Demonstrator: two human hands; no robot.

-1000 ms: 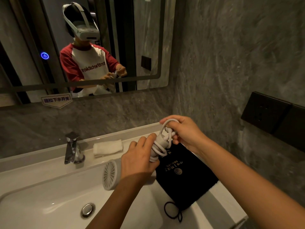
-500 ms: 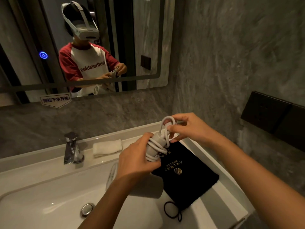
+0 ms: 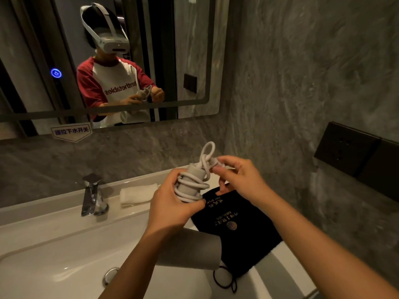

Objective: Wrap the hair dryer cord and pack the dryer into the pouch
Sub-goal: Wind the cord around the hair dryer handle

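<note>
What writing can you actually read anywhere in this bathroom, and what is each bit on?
"提拉下水开关": sign below the mirror.
"turnthetables", mirror-reversed and partly uncertain: T-shirt in the reflection.
Gold lettering and round logo: black pouch on the sink counter; too small and tilted to read.
Blue glowing icon on the mirror: a symbol, no words.

Mirror sticker (image 3: 71, 131): "提拉下水开关". Pouch (image 3: 235, 229): gold "Hair Dryer", perhaps; rest illegible.

We have tipped the hair dryer (image 3: 190, 182) handle-up since a second ago, its barrel now low above the sink (image 3: 54, 266); our right hand (image 3: 235, 180) has shifted to pinch the cord (image 3: 207, 154) loop's end.
</note>
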